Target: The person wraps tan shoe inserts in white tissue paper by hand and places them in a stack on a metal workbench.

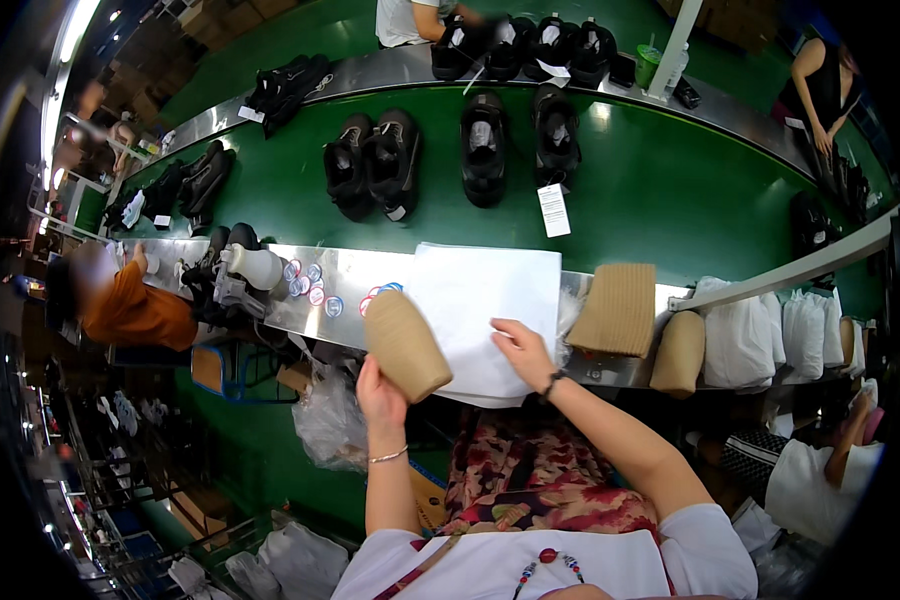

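Note:
My left hand [381,396] is closed round the lower end of a brown cardboard roll [407,345], a tapered, rounded piece tilted over the left edge of the paper. A stack of white paper sheets [485,300] lies on the metal ledge in front of me. Over the right part of these sheets, my right hand [526,356] has its fingers apart and holds nothing; whether the fingertips touch the paper I cannot tell. Flat brown corrugated cardboard pieces [615,310] lie in a stack to the right, with another brown roll [678,354] beside them.
Pairs of black shoes [373,163] stand on the green belt [270,190] beyond the ledge. Round stickers [316,296] and a tape dispenser [255,270] are to the left. White wrapped bundles [740,340] line the right, under a slanting white bar [800,267]. Other people work nearby.

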